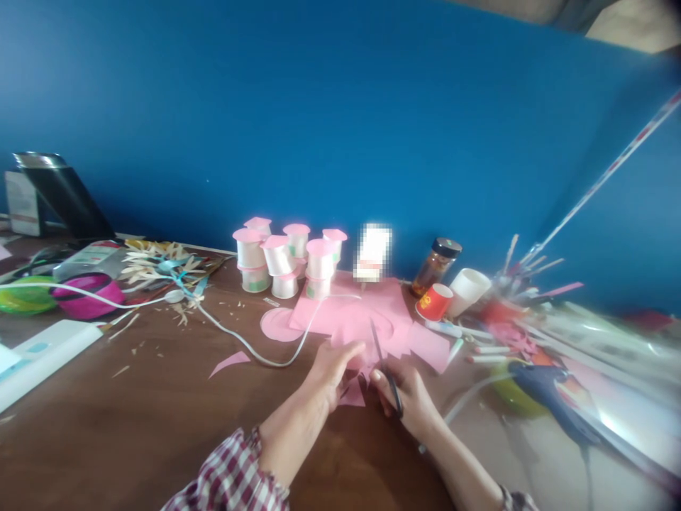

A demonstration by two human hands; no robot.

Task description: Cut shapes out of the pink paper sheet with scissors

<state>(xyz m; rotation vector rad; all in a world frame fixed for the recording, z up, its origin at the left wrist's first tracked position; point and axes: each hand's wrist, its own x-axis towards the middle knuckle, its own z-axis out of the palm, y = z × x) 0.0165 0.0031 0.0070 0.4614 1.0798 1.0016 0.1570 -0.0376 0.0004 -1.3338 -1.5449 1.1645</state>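
My left hand (330,372) grips a piece of pink paper (348,332) between thumb and fingers; its outline blends into the pink sheets behind it. Dark-handled scissors (394,394) are in my right hand (412,401), blades pointing up and away, beside the held paper. Pink paper sheets (391,292) lie on the table just beyond both hands, and a pink offcut (353,394) shows below them. To the left rest a rounded pink piece (279,324) and a pointed pink scrap (230,363).
Several stacked white paper cups with pink tops (320,264) stand by the blue wall. A pixelated upright object (373,252), a dark-lidded jar (437,266), a red cup (435,302) and a white cup (469,291) stand further right. A white cable (250,349) crosses leftward. A glue gun (556,397) lies right.
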